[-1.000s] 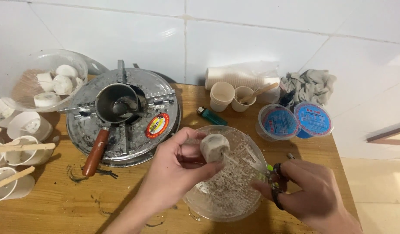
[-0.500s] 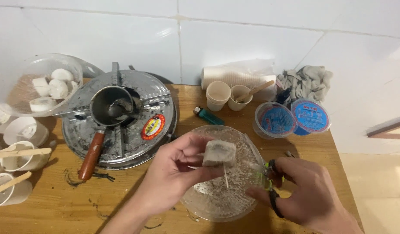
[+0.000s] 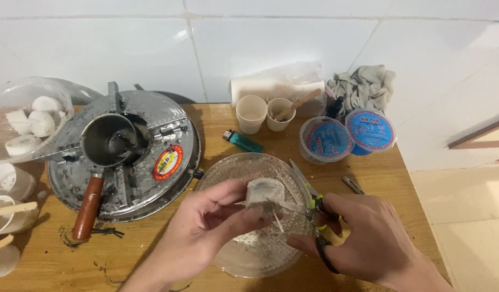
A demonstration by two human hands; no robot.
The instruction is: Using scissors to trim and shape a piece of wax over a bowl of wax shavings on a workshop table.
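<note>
The left hand (image 3: 206, 227) keeps a closed grip on one pale candle block (image 3: 264, 192), pinched between thumb and fingers above the single clear bowl (image 3: 249, 254) on the counter (image 3: 368, 178). One wick (image 3: 278, 221) hangs below that grip. The right hand (image 3: 363, 238) has its grip closed through the handles of one pair of scissors (image 3: 309, 203), blades parted just right of the block. Beyond the grip stand two paper cups (image 3: 251, 113), one green lighter (image 3: 242, 141) and two blue-lidded tubs (image 3: 319, 138); left of it sits one metal pot (image 3: 106, 141).
</note>
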